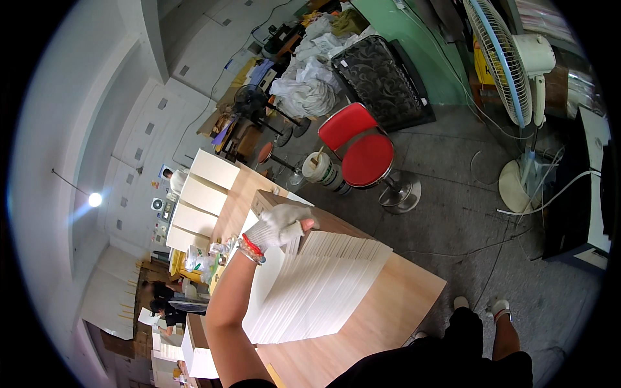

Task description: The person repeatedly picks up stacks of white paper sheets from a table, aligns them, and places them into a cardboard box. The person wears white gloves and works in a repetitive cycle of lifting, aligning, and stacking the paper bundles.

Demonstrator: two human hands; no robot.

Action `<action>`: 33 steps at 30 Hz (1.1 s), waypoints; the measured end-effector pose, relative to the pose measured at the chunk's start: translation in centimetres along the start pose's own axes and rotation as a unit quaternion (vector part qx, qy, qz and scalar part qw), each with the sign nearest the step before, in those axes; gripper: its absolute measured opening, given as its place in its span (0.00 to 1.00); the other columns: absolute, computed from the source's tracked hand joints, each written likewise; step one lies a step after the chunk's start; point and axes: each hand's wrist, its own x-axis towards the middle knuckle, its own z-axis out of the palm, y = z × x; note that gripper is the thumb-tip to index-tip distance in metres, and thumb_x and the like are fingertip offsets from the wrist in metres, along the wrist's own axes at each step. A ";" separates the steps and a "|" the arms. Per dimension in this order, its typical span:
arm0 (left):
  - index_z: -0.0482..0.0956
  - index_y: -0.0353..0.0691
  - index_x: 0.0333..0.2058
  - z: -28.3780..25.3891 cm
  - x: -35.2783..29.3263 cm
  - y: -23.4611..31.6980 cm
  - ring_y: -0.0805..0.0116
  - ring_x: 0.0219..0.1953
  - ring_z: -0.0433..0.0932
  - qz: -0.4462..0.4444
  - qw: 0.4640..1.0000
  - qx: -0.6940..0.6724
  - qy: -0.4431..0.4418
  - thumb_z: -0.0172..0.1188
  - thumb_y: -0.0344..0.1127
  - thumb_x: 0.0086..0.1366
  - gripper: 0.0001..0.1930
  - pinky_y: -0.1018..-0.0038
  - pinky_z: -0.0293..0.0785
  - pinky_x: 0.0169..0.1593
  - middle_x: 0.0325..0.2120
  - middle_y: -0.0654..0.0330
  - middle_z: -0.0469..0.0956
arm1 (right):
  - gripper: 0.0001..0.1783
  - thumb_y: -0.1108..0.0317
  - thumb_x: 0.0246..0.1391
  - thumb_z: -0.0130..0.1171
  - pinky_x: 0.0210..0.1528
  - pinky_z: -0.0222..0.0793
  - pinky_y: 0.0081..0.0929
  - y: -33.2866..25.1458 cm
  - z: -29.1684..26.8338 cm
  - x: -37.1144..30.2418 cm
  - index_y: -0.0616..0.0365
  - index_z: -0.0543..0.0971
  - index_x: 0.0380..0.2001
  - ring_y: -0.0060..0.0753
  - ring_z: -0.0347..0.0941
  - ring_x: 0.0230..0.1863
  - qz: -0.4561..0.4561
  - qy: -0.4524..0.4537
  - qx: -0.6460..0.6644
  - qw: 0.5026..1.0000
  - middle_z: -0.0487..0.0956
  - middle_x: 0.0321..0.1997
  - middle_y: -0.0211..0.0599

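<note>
Reaching out, gloved left hand (283, 224) grips fanned white sheets (317, 284)

Sheets on the bench
The fanned sheets (323, 284) lie on the bench (394, 304); a stool (365, 158) stands behind, a fan (517, 71) to its right.

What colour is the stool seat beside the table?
Red: the stool has a red seat and red backrest, seen clearly in the head view.

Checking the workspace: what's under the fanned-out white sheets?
The white sheets lie on a wooden table; the gloved left hand presses their far end. Anything beneath them is covered.
</note>
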 end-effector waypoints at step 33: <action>0.78 0.41 0.30 -3.1 2.3 2.6 0.53 0.39 0.73 -0.103 0.972 0.122 -0.173 0.31 0.73 0.57 0.39 0.64 0.67 0.41 0.34 0.54 0.74 | 0.15 0.67 0.59 0.47 0.38 0.74 0.31 -34.7 10.0 -21.8 0.59 0.68 0.48 0.35 0.74 0.39 -0.305 -0.358 0.262 0.842 0.74 0.38 0.40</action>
